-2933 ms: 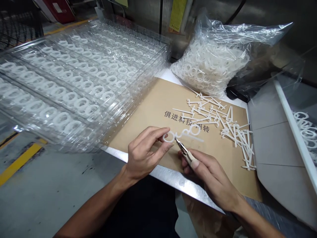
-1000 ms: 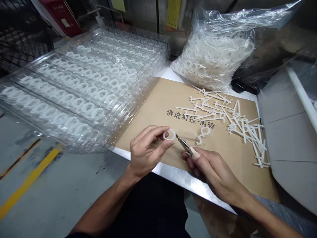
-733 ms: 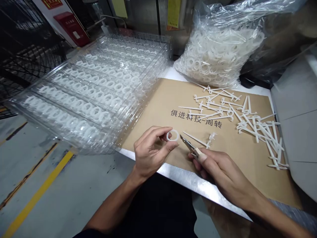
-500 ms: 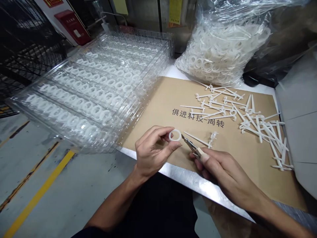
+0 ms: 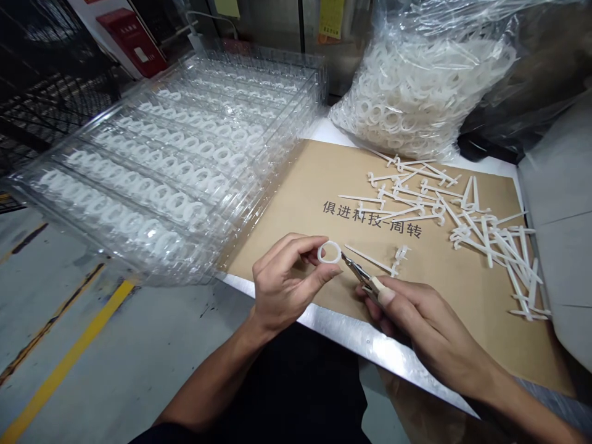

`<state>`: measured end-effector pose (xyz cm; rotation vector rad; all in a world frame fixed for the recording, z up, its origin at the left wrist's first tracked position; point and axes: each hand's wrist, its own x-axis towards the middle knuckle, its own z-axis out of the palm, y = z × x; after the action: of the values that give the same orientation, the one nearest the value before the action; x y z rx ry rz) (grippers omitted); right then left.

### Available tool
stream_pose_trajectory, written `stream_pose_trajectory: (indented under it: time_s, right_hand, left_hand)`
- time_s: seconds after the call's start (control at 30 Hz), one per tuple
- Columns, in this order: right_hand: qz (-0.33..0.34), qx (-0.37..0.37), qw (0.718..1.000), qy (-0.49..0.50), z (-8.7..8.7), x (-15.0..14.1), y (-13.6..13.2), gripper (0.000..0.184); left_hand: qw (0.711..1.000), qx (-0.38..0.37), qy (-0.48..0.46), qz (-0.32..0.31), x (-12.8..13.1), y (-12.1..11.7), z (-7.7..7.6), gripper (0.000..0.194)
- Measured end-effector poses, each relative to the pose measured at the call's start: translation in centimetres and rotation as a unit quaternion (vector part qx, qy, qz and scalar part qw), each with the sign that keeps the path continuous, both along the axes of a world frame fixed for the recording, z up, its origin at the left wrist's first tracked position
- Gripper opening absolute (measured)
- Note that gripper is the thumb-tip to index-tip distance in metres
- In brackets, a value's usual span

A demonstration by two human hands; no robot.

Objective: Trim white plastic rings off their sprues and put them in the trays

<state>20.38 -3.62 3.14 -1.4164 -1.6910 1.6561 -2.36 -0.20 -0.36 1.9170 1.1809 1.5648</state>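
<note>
Between thumb and fingers, my left hand pinches a white plastic ring, its opening turned toward me. My right hand is closed around a pair of nippers, and their tips are at the ring's right edge. Whether the jaws touch the ring is too small to tell. Just beyond the nippers, a white plastic sprue lies on the brown cardboard. Many more stick-like white sprues are heaped on the cardboard's right side.
At the left, stacked clear plastic trays hold rows of white rings. A clear bag full of white rings stands at the back of the table. The table's metal edge runs close in front of me; a pale panel borders the right.
The nipper tips have come slightly closer to the ring's right edge. Both hands otherwise keep nearly the same pose, and the view has shifted a little.
</note>
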Motion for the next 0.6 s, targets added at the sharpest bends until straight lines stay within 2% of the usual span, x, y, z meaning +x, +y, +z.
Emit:
stream_pose_trajectory:
  time_s: [0.6]
  right_hand:
    - [0.003,-0.007,1.000,0.004,0.20,-0.11,0.20,0.045]
  left_hand:
    - [1.000,0.003,0.003,0.004,0.07,0.08,-0.04,0.031]
